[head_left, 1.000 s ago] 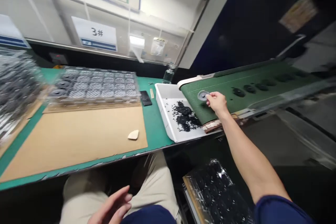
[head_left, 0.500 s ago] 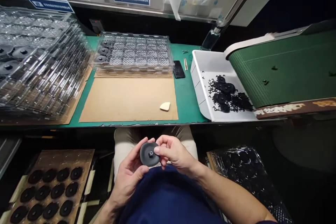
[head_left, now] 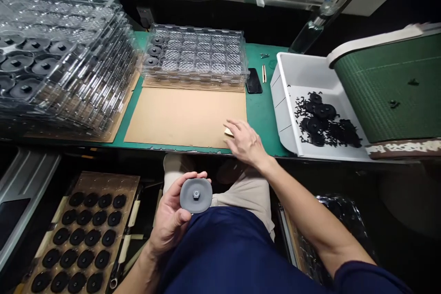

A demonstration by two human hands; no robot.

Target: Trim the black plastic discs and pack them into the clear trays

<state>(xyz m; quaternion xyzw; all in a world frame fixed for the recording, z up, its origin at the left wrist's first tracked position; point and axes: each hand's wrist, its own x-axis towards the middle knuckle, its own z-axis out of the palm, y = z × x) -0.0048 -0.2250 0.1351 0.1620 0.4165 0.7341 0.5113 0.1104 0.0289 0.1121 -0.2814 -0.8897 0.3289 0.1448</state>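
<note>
My left hand (head_left: 168, 220) holds a dark grey, rounded disc (head_left: 189, 200) by its edge above my lap. A small hexagonal post stands up at the disc's centre. My right hand (head_left: 245, 142) is over the front right of the brown cardboard sheet (head_left: 182, 115). Its fingers are apart around a small cream-coloured piece (head_left: 228, 132), partly hidden beneath them. Whether the fingertips touch that piece, I cannot tell.
Clear trays (head_left: 206, 62) with a few discs stand behind the cardboard, and a taller tray stack (head_left: 99, 82) rises left. A white bin (head_left: 285, 115) of black parts meets a green conveyor (head_left: 392, 82) at right. A disc-filled tray (head_left: 103, 181) sits low left.
My right hand has let go of the disc and moved forward and right to the cream piece. My left hand keeps the disc, now turned more face-up. The view has shifted.
</note>
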